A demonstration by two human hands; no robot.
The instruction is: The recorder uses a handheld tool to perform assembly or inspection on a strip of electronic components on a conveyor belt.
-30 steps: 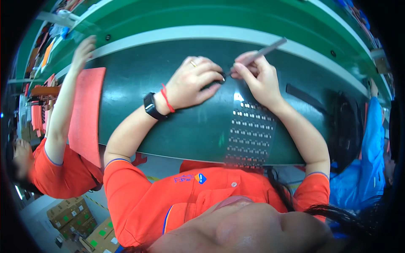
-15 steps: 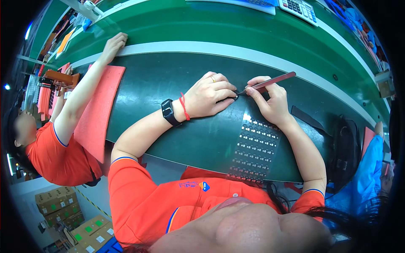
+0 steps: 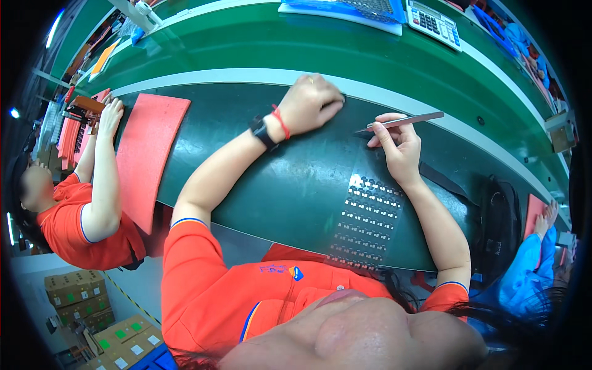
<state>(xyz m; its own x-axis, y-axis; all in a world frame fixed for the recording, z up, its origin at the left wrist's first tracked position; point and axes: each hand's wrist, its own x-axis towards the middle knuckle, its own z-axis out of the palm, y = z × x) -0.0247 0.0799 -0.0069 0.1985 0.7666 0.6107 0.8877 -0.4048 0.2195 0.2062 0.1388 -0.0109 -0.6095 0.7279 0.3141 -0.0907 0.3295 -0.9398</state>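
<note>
My right hand (image 3: pixel 402 148) grips slim metal tweezers (image 3: pixel 422 118), whose dark pointed tips aim left just above the dark green tabletop (image 3: pixel 265 191). My left hand (image 3: pixel 308 106), a little blurred, is farther out and to the left, near the table's pale far edge. Its fingers are curled together, and a tiny dark bit shows at the fingertips, too small to name. Between my forearms lies a clear sheet (image 3: pixel 367 216) bearing rows of small dark-and-white parts; its near end reaches the table's front edge.
A pink foam sheet (image 3: pixel 148 154) lies at left, beside a co-worker at a small brown hand-press (image 3: pixel 86 108). Right of my arm are a dark strap (image 3: pixel 447 182) and black bag (image 3: pixel 499 228). A calculator (image 3: pixel 433 24) and blue tray (image 3: pixel 370 9) sit beyond the green ledge.
My left hand has moved up and away from the tweezer tips. The right hand, still with the tweezers, has shifted slightly. The co-worker at left has drawn an arm back to the press.
</note>
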